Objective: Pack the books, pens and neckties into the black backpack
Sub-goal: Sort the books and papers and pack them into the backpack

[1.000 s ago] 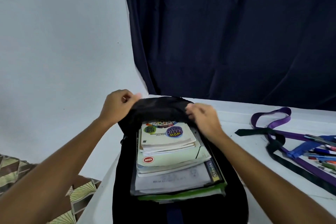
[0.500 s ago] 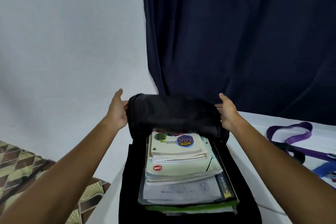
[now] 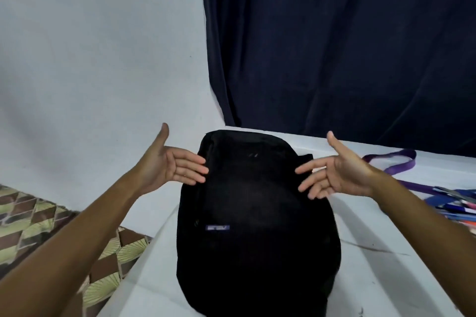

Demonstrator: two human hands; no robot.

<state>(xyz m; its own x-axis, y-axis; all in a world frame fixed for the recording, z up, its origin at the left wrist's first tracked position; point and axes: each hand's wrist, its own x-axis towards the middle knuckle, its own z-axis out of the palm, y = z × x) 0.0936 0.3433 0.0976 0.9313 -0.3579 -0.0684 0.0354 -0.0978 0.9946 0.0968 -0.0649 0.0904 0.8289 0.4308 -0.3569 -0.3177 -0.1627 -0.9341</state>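
Head view: we note our left hand (image 3: 167, 166) and right hand (image 3: 337, 175) spread flat, fingers straight, palms facing each other, gripping nothing, their fingertips at the sides of the black backpack (image 3: 257, 213). It lies flap-down on the white table (image 3: 381, 278). Neckties (image 3: 396, 164) and pens (image 3: 458, 209) lie right of it.

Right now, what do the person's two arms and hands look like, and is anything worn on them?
Both forearms are bare: no sleeves, no watch and no bracelet show. The left hand and the right hand wear no gloves. I see no clear ring, though the picture is too soft to be sure.
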